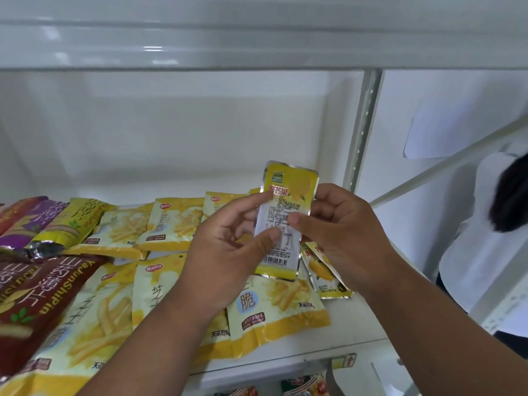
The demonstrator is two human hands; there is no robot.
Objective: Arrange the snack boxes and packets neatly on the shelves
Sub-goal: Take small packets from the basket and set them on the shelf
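Observation:
A small yellow mango snack packet (285, 201) is held upright above the white shelf (343, 341), its printed back toward me. My left hand (228, 247) pinches its left edge with thumb and fingers. My right hand (340, 238) grips its right edge, thumb on the label. Another small mango packet (325, 272) lies on the shelf under my right hand. Several pale-yellow fries packets (274, 310) lie flat across the shelf in rows.
Dark red (37, 298), purple (25, 221) and yellow-green (74, 224) snack tubes lie at the shelf's left. The shelf above (257, 47) hangs close overhead. A metal upright (363, 130) bounds the right side. A person in white (485, 252) stands at far right. More packets (303, 385) sit on the shelf below.

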